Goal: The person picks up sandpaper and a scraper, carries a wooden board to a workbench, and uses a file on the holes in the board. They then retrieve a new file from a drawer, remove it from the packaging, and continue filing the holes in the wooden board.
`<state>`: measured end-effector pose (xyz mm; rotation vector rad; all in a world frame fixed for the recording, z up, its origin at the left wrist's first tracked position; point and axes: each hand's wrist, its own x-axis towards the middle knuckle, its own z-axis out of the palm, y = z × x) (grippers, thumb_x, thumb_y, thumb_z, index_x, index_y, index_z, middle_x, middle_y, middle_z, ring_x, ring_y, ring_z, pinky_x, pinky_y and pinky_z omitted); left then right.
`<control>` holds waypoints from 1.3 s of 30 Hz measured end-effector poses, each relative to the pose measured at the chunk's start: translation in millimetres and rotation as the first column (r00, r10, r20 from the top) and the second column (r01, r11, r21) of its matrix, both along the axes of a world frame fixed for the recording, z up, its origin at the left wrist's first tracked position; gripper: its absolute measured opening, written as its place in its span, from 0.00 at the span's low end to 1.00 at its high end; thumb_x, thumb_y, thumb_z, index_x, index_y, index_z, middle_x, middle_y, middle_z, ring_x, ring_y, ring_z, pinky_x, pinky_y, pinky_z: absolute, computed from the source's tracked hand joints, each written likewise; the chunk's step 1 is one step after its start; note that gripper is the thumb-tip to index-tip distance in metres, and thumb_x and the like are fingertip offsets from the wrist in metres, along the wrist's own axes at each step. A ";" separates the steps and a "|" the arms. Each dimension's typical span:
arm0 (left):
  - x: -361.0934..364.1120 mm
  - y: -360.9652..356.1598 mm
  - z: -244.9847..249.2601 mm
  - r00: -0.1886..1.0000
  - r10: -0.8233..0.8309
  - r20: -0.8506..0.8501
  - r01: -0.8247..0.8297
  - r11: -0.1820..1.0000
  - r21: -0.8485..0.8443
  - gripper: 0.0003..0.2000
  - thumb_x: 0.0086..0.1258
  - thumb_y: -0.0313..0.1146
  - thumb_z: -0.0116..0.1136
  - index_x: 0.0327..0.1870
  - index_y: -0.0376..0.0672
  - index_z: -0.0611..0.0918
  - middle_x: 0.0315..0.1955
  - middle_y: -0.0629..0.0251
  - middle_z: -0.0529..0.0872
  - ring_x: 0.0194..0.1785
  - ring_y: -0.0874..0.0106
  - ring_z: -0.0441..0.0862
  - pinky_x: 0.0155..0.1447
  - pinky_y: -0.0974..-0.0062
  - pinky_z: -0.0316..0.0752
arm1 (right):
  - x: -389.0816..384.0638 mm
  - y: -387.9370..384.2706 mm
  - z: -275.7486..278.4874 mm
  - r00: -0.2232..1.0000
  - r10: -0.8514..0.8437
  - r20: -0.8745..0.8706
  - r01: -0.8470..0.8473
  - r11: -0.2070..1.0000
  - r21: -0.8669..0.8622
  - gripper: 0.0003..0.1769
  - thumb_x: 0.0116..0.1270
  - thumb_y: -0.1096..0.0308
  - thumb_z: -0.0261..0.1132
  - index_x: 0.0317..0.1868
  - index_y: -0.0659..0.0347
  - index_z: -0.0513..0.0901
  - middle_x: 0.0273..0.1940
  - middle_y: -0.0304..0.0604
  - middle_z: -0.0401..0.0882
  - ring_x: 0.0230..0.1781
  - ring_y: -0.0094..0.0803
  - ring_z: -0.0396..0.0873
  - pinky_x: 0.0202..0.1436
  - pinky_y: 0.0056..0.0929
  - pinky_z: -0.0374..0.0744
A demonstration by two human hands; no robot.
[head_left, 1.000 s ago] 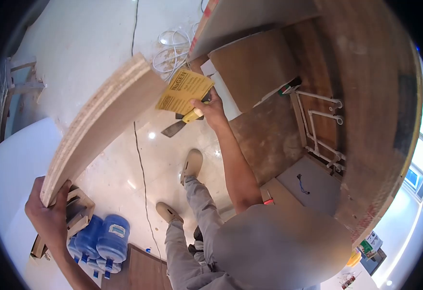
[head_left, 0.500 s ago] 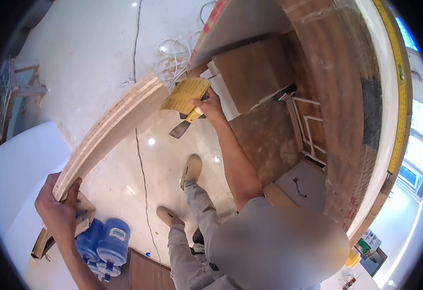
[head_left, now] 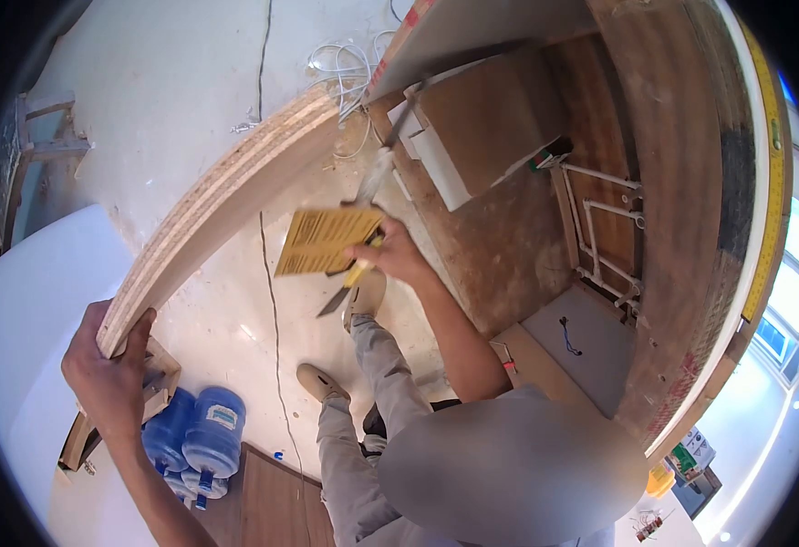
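My left hand (head_left: 112,374) grips the near end of a thick layered wooden board (head_left: 222,201), thumb on one face and fingers on the other. The board stands on edge and reaches away to the upper middle of the view. My right hand (head_left: 392,252) is closed around a putty knife (head_left: 354,276) with a yellow handle, its metal blade pointing down to the left. The same hand holds a yellow printed sheet (head_left: 322,242), spread out to the left of the fingers.
An open wooden cabinet (head_left: 691,182) with a yellow level (head_left: 764,182) along its edge stands at right. White pipes (head_left: 596,242) and a cardboard box (head_left: 491,128) are inside. Blue water bottles (head_left: 212,433) stand at lower left. A cable (head_left: 276,365) crosses the floor.
My right hand has come down toward my feet with the putty knife and sheet, and the sheet looks flatter. My left hand keeps its grip; the board's far end appears higher and further right.
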<state>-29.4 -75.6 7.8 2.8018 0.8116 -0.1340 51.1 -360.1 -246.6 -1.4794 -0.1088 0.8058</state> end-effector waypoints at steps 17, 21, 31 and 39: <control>9.7 9.1 4.2 0.999 -0.026 -0.038 0.026 1.000 0.007 0.12 0.56 0.38 0.70 0.36 0.42 0.83 0.25 0.55 0.84 0.29 0.56 0.81 0.36 0.67 0.74 | -78.5 -88.2 131.9 0.989 -0.145 -0.013 0.136 0.949 -0.284 0.27 0.56 0.78 0.69 0.58 0.63 0.76 0.53 0.41 0.79 0.54 0.26 0.76 0.58 0.26 0.75; 8.8 14.2 4.1 0.997 -0.055 -0.060 0.059 0.997 0.052 0.12 0.56 0.39 0.70 0.35 0.43 0.83 0.24 0.56 0.84 0.30 0.55 0.81 0.36 0.65 0.74 | -15.5 -94.4 71.8 0.947 -0.290 0.138 0.320 0.808 -0.495 0.26 0.55 0.73 0.72 0.56 0.64 0.77 0.51 0.43 0.81 0.51 0.25 0.78 0.55 0.27 0.76; 8.9 11.7 5.3 0.998 -0.043 -0.056 0.044 0.999 0.013 0.12 0.56 0.42 0.70 0.35 0.45 0.84 0.25 0.56 0.84 0.31 0.54 0.82 0.36 0.63 0.75 | 46.9 -88.0 -50.8 0.839 -0.503 0.206 0.543 0.790 -0.283 0.28 0.53 0.71 0.73 0.54 0.67 0.75 0.47 0.47 0.81 0.45 0.32 0.79 0.52 0.30 0.76; 4.8 13.8 8.6 0.994 -0.093 -0.055 0.096 0.994 0.047 0.13 0.55 0.44 0.69 0.37 0.50 0.85 0.27 0.55 0.85 0.33 0.52 0.82 0.36 0.59 0.75 | -58.2 -34.2 46.7 0.915 -0.355 -0.193 0.232 0.852 -0.469 0.30 0.52 0.73 0.73 0.56 0.66 0.73 0.49 0.47 0.81 0.50 0.35 0.79 0.55 0.32 0.75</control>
